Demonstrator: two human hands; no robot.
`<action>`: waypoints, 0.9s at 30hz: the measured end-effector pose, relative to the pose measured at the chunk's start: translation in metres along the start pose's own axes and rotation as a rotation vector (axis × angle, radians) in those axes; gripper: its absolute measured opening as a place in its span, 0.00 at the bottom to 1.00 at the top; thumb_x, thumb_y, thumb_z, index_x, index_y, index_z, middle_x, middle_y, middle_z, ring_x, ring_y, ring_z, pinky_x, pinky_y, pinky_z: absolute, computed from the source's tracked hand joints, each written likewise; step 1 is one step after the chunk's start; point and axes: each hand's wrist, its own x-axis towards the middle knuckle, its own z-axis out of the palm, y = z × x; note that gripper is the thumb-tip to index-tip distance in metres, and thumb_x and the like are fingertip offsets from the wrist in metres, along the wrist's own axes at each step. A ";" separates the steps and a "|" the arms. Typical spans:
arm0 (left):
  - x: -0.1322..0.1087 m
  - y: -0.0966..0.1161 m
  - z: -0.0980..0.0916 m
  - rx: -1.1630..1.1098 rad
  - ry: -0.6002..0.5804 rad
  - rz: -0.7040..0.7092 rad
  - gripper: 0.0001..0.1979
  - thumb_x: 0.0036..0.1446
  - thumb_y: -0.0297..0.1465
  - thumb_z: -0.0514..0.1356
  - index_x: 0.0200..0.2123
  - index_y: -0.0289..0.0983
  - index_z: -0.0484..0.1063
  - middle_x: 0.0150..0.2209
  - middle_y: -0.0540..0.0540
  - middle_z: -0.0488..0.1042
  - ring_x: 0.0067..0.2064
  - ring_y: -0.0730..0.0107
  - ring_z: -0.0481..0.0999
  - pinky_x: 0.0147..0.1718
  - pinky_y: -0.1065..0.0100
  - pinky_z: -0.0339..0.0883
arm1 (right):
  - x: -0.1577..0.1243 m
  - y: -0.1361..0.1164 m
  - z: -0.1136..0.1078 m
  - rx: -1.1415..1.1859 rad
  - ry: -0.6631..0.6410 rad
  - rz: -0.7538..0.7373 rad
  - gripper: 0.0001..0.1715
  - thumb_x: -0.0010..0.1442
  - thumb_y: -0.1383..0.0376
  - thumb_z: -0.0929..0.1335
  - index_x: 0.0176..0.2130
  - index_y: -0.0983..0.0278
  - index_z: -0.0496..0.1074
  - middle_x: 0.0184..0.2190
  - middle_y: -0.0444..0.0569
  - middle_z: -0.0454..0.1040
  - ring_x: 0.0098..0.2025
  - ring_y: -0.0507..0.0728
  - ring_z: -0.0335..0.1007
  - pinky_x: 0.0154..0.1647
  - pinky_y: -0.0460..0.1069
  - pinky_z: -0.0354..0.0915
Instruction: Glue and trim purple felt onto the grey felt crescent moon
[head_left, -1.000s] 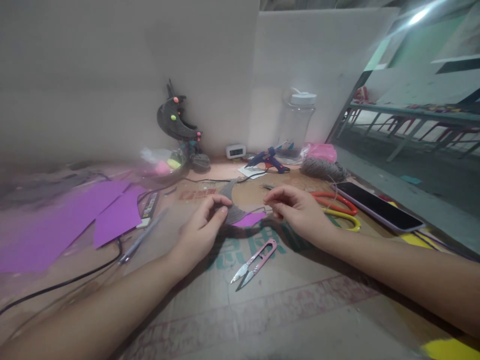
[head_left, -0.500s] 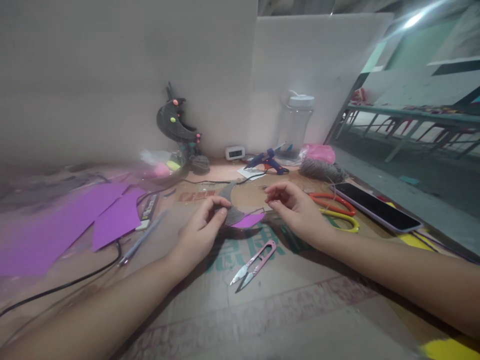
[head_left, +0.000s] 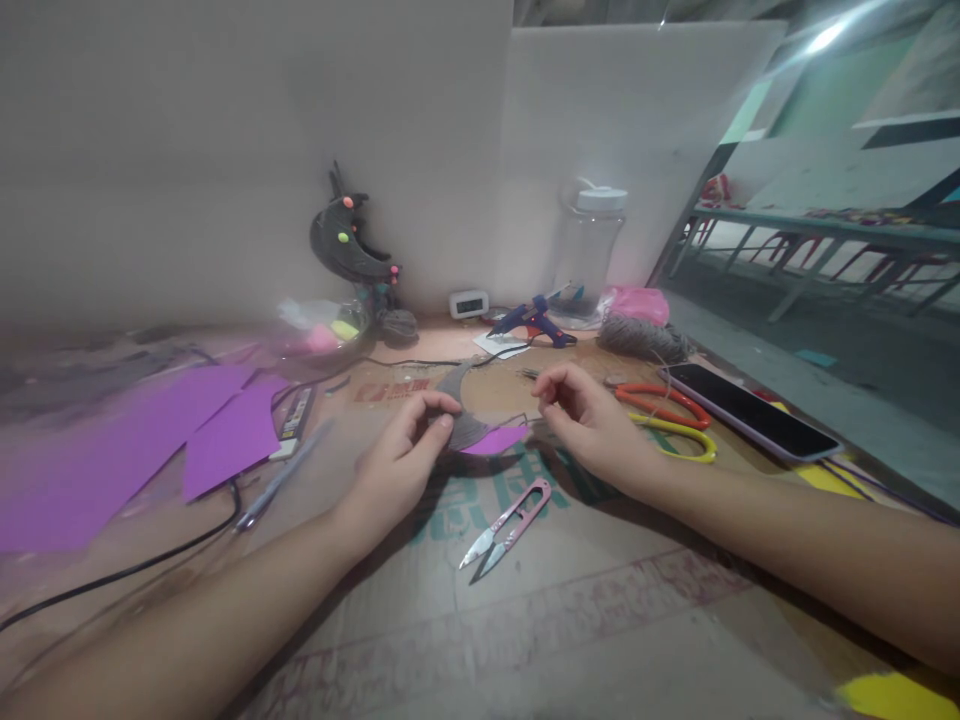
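My left hand (head_left: 412, 445) pinches a crescent-shaped cutout (head_left: 469, 430) between thumb and fingers. Grey yarn covers most of the crescent, while its right tip (head_left: 496, 439) shows bare purple. A thin grey strand leads from that tip toward my right hand (head_left: 581, 420), whose thumb and fingers are pinched together on it; the exact grip is partly hidden. Below the crescent, pink thread snips (head_left: 510, 530) lie on the table, blades toward the lower left. Scissors (head_left: 667, 410) with orange and yellow handles lie beside my right wrist, partly covered by it.
Purple sheets (head_left: 232, 430), a pen (head_left: 281, 480) and a black cable (head_left: 120, 575) lie left. Behind stand a decorated grey crescent (head_left: 337, 240), a small clock (head_left: 469, 304), a blue glue gun (head_left: 536, 322) and a clear bottle (head_left: 589, 245). Grey yarn (head_left: 645, 338) and a phone (head_left: 750, 410) are right.
My right hand has shifted very slightly to the right and its fingers are curled a little more. My left hand keeps its hold on the crescent, nearly still.
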 end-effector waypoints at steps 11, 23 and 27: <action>0.001 0.002 0.001 -0.027 -0.005 -0.007 0.07 0.63 0.36 0.54 0.41 0.41 0.67 0.32 0.52 0.68 0.33 0.68 0.68 0.33 0.69 0.60 | 0.000 -0.001 0.003 0.156 0.005 0.104 0.12 0.58 0.65 0.69 0.42 0.60 0.66 0.33 0.43 0.66 0.34 0.53 0.65 0.36 0.49 0.64; 0.002 -0.001 0.002 -0.036 -0.017 0.035 0.07 0.64 0.36 0.54 0.42 0.41 0.67 0.35 0.52 0.67 0.36 0.68 0.67 0.36 0.68 0.60 | -0.001 0.003 0.000 0.027 0.031 -0.080 0.17 0.60 0.74 0.64 0.47 0.59 0.67 0.43 0.48 0.68 0.42 0.54 0.66 0.49 0.53 0.64; 0.001 -0.001 0.001 -0.041 -0.030 0.025 0.07 0.64 0.35 0.54 0.42 0.41 0.67 0.35 0.52 0.66 0.36 0.69 0.66 0.36 0.68 0.58 | -0.002 0.003 0.000 -0.008 0.027 -0.078 0.18 0.59 0.75 0.64 0.47 0.59 0.68 0.42 0.47 0.67 0.41 0.54 0.66 0.46 0.52 0.63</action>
